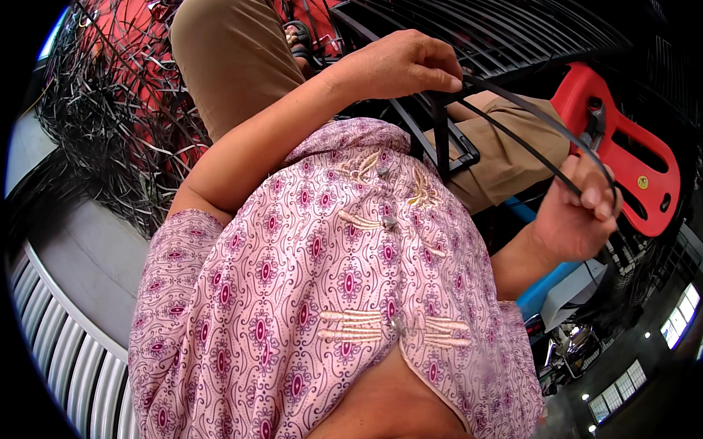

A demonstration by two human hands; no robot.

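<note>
My left hand (408,63) is over the near edge of a black frame (492,29) with rows of black strips across it. Its thumb and fingers pinch a flat black strip (514,98) at that edge. From there the strip runs right in a loop to my right hand (576,208), whose curled fingers close on it. The right hand is raised away from the frame, in front of a red plastic piece with slots (636,155). The frame's black metal legs (441,139) stand between my knees.
A big tangled heap of black strips (115,112) covers the red floor at the left. A metal tool (596,126) rests against the red plastic piece. A ribbed silver surface (70,353) is at lower left, and a blue item (547,286) lies beyond my right forearm.
</note>
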